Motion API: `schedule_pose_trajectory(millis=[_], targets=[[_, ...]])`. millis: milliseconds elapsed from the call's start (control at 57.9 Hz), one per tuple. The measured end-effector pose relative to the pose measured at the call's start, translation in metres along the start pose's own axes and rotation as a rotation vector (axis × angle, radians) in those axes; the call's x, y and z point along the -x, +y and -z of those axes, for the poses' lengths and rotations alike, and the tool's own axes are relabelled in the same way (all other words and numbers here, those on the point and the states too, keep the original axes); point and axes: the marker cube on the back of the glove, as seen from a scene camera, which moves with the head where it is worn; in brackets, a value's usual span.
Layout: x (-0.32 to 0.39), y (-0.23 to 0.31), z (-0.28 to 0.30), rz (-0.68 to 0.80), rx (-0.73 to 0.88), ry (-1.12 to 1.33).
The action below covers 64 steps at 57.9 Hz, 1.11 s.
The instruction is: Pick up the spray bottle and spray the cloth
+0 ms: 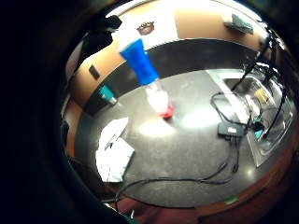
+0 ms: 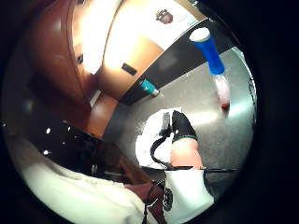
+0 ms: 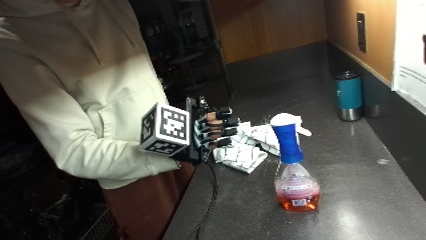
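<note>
One spray bottle (image 3: 293,170), one cloth (image 3: 249,145), one tumbler (image 3: 349,95); grip (image 3: 212,131) empty, fingers apart.

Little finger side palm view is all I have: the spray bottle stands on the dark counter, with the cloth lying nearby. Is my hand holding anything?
Observer: No. The gloved right hand hovers at the counter's edge, holding nothing, apart from the spray bottle.
Operator: How are the fingers?
Observer: The fingers are loosely curled and point toward the cloth, which lies just beyond them.
Operator: Which way does the bottle's nozzle face?
Observer: The white nozzle points away from the hand.
</note>
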Motion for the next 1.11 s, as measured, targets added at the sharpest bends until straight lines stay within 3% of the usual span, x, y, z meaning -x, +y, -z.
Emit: schedule_pose_trajectory(millis=[432, 778, 1106], targets=[[-0.038, -0.034, -0.062, -0.281, -0.130, -0.274], [-0.047, -0.082, -0.101, -0.434, -0.262, -0.374], [-0.051, -0.107, -0.121, -0.530, -0.283, -0.397]])
